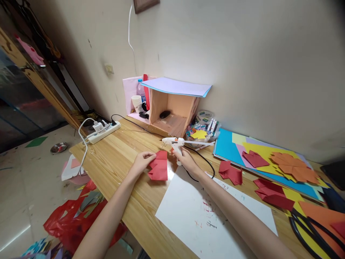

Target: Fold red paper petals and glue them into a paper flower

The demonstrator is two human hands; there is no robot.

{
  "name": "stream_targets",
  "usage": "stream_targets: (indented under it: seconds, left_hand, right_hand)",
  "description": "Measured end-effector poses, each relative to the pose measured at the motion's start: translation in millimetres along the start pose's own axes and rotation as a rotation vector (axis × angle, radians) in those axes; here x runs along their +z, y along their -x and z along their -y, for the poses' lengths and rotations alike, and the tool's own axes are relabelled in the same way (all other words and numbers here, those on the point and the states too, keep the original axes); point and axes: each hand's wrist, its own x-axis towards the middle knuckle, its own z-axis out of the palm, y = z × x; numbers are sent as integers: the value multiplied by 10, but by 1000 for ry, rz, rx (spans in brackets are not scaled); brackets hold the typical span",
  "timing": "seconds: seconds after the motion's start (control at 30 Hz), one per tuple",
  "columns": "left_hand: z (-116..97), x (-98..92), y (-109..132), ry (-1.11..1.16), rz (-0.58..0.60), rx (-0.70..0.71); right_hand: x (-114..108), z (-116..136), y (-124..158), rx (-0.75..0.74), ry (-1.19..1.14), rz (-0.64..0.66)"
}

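Observation:
My left hand (142, 163) pinches the left edge of a folded red paper piece (160, 167) just above the wooden table. My right hand (185, 161) is wrapped round the handle of a white hot glue gun (176, 142). The gun's nozzle points left, over the top of the red paper, and a pale glue stick (198, 142) sticks out of its back. Whether the nozzle touches the paper I cannot tell. Beneath my right forearm lies a white sheet (194, 212) with coloured smears. More folded red paper (231, 172) rests to the right.
A cardboard box shelf (159, 108) stands against the wall, beside a tub of craft supplies (203, 131). Coloured sheets (225, 144) and an orange paper flower (295, 166) lie at right, near black-handled scissors (309, 230). A power strip (105, 132) sits on the left edge; a red bag (70, 219) is below.

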Motion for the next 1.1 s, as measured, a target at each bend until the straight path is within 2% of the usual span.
stream_targets:
  seconds: [0.07,0.17,0.3,0.4,0.53,0.63,0.7,0.8,0.87,0.97,1.1]
  left_hand:
    - [-31,-15,21,28,60,-7]
    - [-75,-46,47,80,82,11]
    - [-120,-33,100,107,184,26]
    - [-125,16,137,95,262,44]
    - [-97,61,138,84,274,57]
    - [-81,75,122,82,271,63]
    - [-81,87,120,82,277,60]
    - [-81,115,130,85,265,42]
    - [-72,133,137,81,245,17]
    - [-59,150,141,64,249,-7]
    - [-83,166,148,32,312,0]
  right_hand:
    - [40,22,-149,-78,116,-9]
    - [133,11,-320,-136,189,14]
    - [264,-32,-427,-238,273,71]
    - [290,-32,-405,-281,323,94]
    - [161,0,-197,-285,323,121]
    - [0,14,60,-232,227,12]
    - [-80,13,226,-140,66,-32]
    - [-114,0,402,3,-213,136]
    - [-91,-5,461,45,-310,211]
    - [-49,1,485,62,-394,187]
    - [-52,18,474,80,-459,119]
